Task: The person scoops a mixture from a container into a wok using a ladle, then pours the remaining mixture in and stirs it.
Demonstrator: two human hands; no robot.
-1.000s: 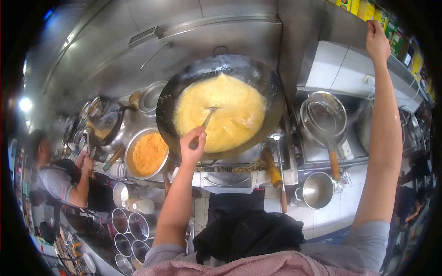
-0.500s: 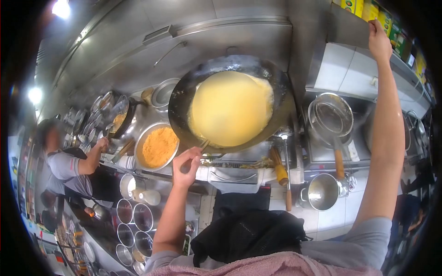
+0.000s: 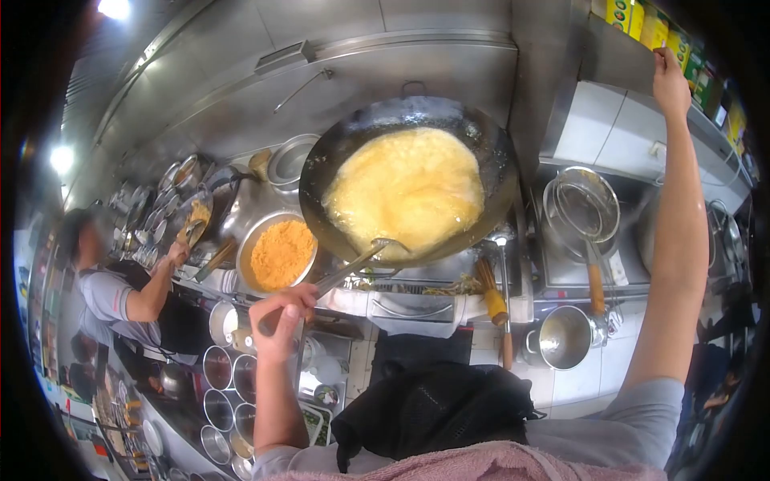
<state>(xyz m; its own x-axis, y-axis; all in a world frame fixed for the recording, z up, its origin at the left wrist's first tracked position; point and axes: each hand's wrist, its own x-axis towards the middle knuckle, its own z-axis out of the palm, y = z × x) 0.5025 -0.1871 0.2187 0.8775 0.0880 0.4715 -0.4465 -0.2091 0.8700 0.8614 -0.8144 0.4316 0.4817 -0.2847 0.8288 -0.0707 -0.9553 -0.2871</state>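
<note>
Far left, a co-worker in a grey shirt and dark apron leaned over a row of small round metal containers, one hand raised among them. Next along sat a round steel bowl heaped with crumbly orange-yellow grains, dry and loose in texture.

Then the left hand, fingers wrapped tight round the handle of a long metal ladle. The shaft ran up and right, and its cup end rested at the near rim of the big black wok, touching the edge of the egg. That egg filled the wok's middle as a broad, puffy, pale-yellow sheet, glossy and wet at its rim. It looked soft and fragile, likely slippery with oil, and liable to tear if lifted at one spot; the ladle's far handle end, where the hand sat, was probably the safe grip, stiff and away from the heat.

Right of the wok lay a bamboo brush, then a wire strainer with a wooden handle over a steel pot.

Far right, the right hand was stretched high to the shelf; I could not tell what it gripped, if anything.
</note>
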